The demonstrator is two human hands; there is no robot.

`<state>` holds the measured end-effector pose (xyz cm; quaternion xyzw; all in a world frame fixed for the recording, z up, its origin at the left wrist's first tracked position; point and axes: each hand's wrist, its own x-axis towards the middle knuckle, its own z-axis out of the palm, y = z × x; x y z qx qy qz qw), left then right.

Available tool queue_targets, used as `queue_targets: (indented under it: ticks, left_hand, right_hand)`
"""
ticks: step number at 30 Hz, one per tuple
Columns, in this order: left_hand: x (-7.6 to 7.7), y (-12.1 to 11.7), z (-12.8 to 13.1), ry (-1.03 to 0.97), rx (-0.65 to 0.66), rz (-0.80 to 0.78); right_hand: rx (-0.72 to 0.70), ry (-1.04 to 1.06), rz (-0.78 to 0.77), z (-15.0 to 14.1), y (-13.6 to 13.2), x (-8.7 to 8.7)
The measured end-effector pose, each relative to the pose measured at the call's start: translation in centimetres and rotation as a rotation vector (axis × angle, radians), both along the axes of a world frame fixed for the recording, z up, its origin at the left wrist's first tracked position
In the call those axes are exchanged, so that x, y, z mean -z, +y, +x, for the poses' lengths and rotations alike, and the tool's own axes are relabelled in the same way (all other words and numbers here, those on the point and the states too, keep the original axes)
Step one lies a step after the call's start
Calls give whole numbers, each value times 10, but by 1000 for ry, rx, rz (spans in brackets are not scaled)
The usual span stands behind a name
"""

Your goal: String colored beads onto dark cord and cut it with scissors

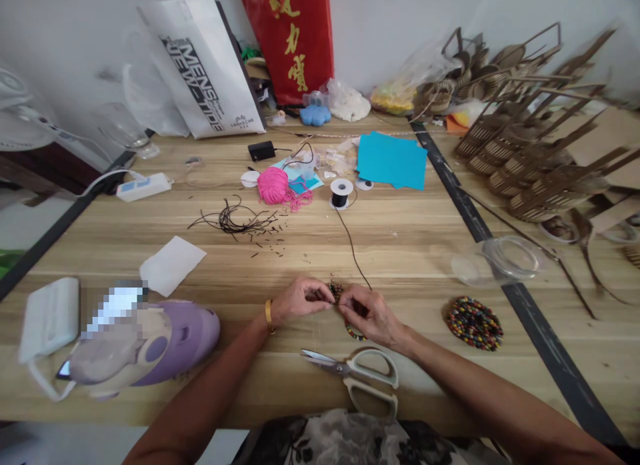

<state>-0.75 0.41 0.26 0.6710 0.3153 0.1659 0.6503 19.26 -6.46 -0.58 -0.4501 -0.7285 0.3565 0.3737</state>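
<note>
My left hand [305,297] and my right hand [369,313] meet over the table, thumbs and fingertips pinched close together. Between them lies a string of small multicoloured beads [335,290], partly hidden by my fingers. A thin black cord [353,246] runs from a white spool [341,193] down to my right hand. Its end at my fingertips is too small to make out clearly. Just below my hands rest scissors [345,369] with pale handles, blades pointing left. A coiled pile of beaded strings [474,323] sits to the right of my right forearm.
Black cord lengths [235,218] and clippings lie beyond my left hand, near pink yarn [273,185] and blue sheets [393,160]. A purple-and-white device [185,338] stands at left. Small woven baskets [525,165] crowd the right. Bags [205,71] line the wall.
</note>
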Motion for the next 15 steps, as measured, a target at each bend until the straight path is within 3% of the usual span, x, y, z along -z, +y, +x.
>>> queue_targets:
  ticks: [15]
  left_hand:
    - [1,0,1,-3,-11,-3]
  right_hand:
    - [3,-3,-4,-1,0,-2]
